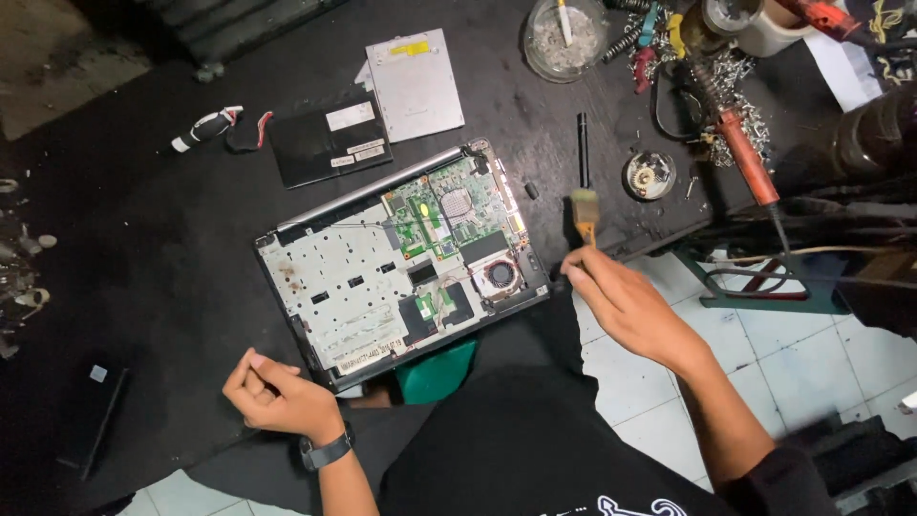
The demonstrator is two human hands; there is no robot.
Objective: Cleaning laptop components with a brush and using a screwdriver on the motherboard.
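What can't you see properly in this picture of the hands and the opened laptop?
- Head view: left hand is curled shut, so its palm is hidden.
- Right hand covers the brush handle's end.
- Opened laptop: circuit parts too small.
- Soldering iron: top hidden by clutter.

Opened laptop chassis on dark counter, both hands at its near edge.

The laptop chassis (401,263) lies tilted on the counter (143,239), its green circuit board (444,215) and fan (501,274) exposed. The right hand (626,306) grips a small brush (585,212), bristles up, just right of the chassis. The left hand (277,392), curled, rests near the front left corner. A black battery pack (330,141) and silver drive (415,84) lie beyond.
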